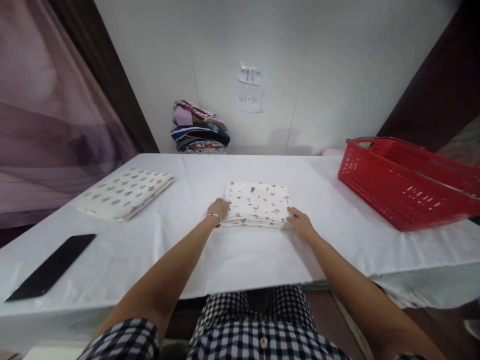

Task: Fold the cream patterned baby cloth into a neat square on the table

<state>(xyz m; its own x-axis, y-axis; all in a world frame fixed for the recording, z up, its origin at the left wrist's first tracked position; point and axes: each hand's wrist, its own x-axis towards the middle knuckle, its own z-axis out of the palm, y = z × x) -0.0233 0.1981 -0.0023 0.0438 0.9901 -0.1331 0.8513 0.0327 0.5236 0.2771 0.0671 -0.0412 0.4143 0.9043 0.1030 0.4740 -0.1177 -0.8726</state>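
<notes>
Left hand [218,208] and right hand [300,223] lie open against the folded printed cloth [258,204] on the desk [240,250]; I'd press both sides evenly, keeping edges square.

Bench [240,260] covered with a white cloth. Left side: a second folded cloth [125,192], white with small grey figures, lying flat. Near the left front edge: a black phone [52,266], face up, set at an angle. Right side: a red basket [407,182] of plastic mesh with metal handles. At the far wall: a stack of clothes [200,127] in mixed colours. Above it, two paper notes [249,87] stuck to the wall.
</notes>
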